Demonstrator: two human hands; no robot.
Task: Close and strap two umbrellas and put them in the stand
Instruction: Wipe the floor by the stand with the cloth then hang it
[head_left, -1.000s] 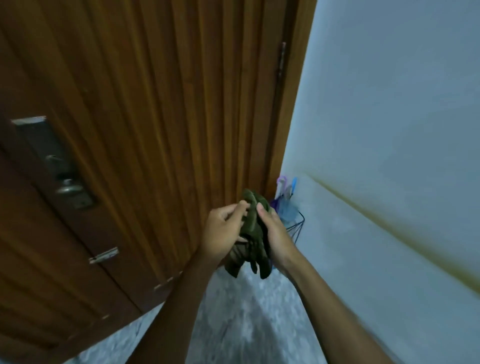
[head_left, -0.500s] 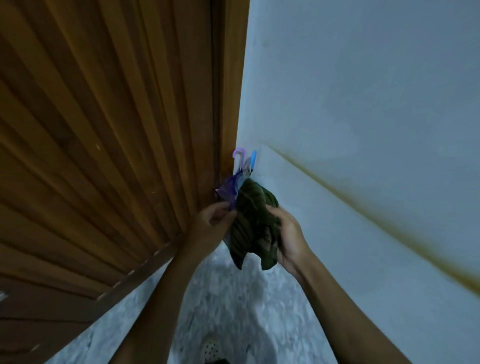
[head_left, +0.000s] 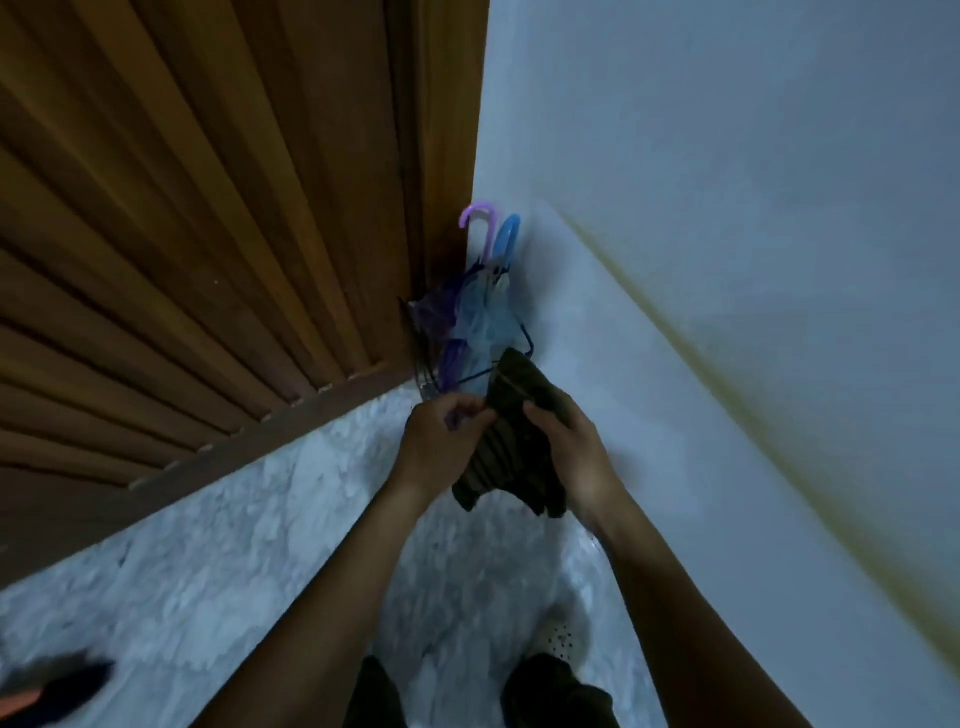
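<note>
A folded dark green umbrella (head_left: 511, 431) is held between both hands just in front of the wire stand (head_left: 423, 358) in the corner. My left hand (head_left: 441, 441) pinches its left edge near the top; what the fingertips pinch is too small to tell. My right hand (head_left: 576, 452) grips its right side with the fingers curled round the bundle. Two closed umbrellas stand in the stand: a purple one with a hooked handle (head_left: 475, 218) and a light blue one (head_left: 506, 234).
A brown ribbed wooden door (head_left: 208, 208) fills the left. A pale wall (head_left: 727, 260) with a yellowish stripe runs along the right. Below is a light marbled floor (head_left: 234, 545). My legs and a white perforated shoe (head_left: 558, 636) show at the bottom; a dark object (head_left: 57, 680) lies bottom left.
The view has tilted down and moved toward the corner, bringing the stand and floor into sight. Both hands keep hold of the green umbrella, which is now lower, near the stand.
</note>
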